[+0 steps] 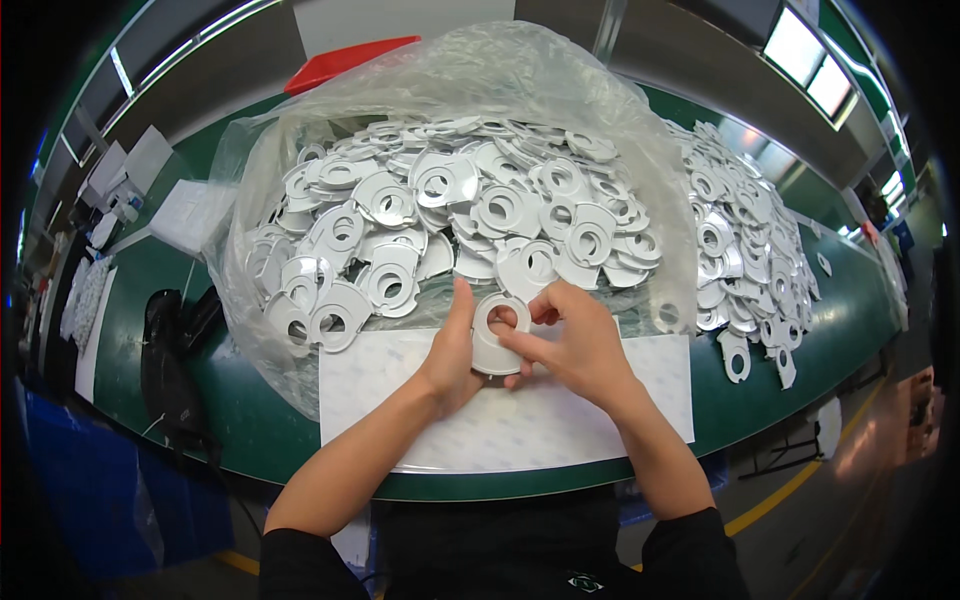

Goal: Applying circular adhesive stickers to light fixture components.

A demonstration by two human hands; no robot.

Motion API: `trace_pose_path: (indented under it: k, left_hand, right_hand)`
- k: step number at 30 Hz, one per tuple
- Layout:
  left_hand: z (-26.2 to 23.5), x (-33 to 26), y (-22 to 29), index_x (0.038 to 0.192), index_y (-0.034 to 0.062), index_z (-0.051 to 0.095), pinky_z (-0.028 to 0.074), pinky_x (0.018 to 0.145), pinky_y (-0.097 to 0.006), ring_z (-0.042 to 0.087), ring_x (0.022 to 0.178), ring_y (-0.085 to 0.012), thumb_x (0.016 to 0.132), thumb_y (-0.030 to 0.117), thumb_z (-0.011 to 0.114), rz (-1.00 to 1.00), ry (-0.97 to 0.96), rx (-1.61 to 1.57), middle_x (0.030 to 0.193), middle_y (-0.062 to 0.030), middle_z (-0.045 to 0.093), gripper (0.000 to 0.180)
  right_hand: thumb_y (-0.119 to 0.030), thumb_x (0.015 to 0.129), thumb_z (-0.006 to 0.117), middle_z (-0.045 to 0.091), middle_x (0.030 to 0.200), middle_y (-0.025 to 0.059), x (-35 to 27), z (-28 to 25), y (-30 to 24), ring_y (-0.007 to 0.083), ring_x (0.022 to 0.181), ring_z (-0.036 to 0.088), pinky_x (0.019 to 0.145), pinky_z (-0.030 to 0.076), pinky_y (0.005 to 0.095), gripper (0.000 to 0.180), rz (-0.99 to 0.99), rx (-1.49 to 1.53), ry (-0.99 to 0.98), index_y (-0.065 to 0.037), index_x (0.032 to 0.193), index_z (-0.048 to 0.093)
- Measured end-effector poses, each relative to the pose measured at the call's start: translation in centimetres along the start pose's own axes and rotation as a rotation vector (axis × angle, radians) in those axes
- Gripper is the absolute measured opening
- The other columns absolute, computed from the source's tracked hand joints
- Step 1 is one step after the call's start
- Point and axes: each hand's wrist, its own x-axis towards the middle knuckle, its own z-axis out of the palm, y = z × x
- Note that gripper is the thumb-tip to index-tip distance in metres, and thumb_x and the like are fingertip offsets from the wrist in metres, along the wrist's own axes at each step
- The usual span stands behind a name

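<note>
Between my hands is a white plastic ring-shaped part (488, 354) with a round hole, held over a white sheet (520, 430). My left hand (453, 352) grips its left edge, the thumb pointing up along the rim and the fingers behind it. My right hand (575, 340) is closed on the right side, thumb and fingers pinching near the hole. Just beyond lies a large heap of similar white parts (390, 200) inside a clear plastic bag (540, 60) with its mouth spread toward me.
Another heap of white parts (745, 230) lies on the green table (840, 310) to the right. A red tray (345, 62) sits behind the bag. At the left are a black object (170, 360), a white package (183, 215) and a blue covering (90, 480) below the edge.
</note>
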Motion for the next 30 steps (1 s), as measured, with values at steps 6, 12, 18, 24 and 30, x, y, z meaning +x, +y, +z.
trace_pose_path:
  k: [6,12,18,24,30]
  left_hand:
    - [-0.4,0.3,0.0,0.095,0.0077,0.046,0.041,0.052,-0.029,0.058,0.069,-0.0212,0.087,0.070,0.005,-0.025,-0.091,-0.028,0.077,-0.0104,0.058,0.075]
    - [-0.1,0.1,0.2,0.096,0.0072,0.045,0.041,0.052,-0.029,0.057,0.068,-0.0211,0.088,0.069,0.004,-0.043,-0.105,-0.013,0.077,-0.0112,0.058,0.075]
    - [-0.5,0.2,0.1,0.096,0.0071,0.047,0.042,0.054,-0.030,0.058,0.069,-0.0205,0.088,0.069,0.005,-0.049,-0.116,-0.005,0.079,-0.0117,0.059,0.075]
    - [0.2,0.0,-0.1,0.119,0.0047,0.047,0.047,0.081,-0.038,0.056,0.098,-0.0262,0.088,0.069,0.018,0.061,-0.133,-0.120,0.105,-0.0152,0.059,0.077]
    - [-2.0,0.3,1.1,0.127,0.0018,0.041,0.047,0.088,-0.042,0.056,0.104,-0.0320,0.091,0.061,0.032,0.280,-0.260,-0.294,0.114,-0.0207,0.055,0.070]
  right_hand:
    - [-0.014,0.081,0.062,0.062,0.072,0.0118,-0.4,-0.2,0.0,0.0270,0.073,0.058,0.070,0.044,0.0367,0.014,-0.025,0.058,-0.019,-0.001,0.077,0.057]
    - [-0.013,0.083,0.058,0.061,0.065,0.0106,-0.6,0.4,0.4,0.0285,0.071,0.056,0.066,0.042,0.0395,0.014,-0.057,0.017,0.045,-0.002,0.076,0.055]
    - [-0.013,0.085,0.056,0.061,0.068,0.0108,-0.6,0.1,0.3,0.0237,0.066,0.059,0.062,0.044,0.0353,0.016,0.020,0.101,-0.010,0.000,0.076,0.054]
    - [-0.014,0.087,0.060,0.058,0.069,0.0007,0.2,-0.4,1.7,0.0062,0.059,0.054,0.055,0.043,0.0211,0.017,0.064,0.454,0.024,0.000,0.079,0.057]
    - [-0.027,0.088,0.063,0.061,0.085,-0.0012,2.5,-6.9,4.2,0.0046,0.071,0.050,0.061,0.043,0.0210,0.019,0.162,1.010,0.588,-0.008,0.091,0.063]
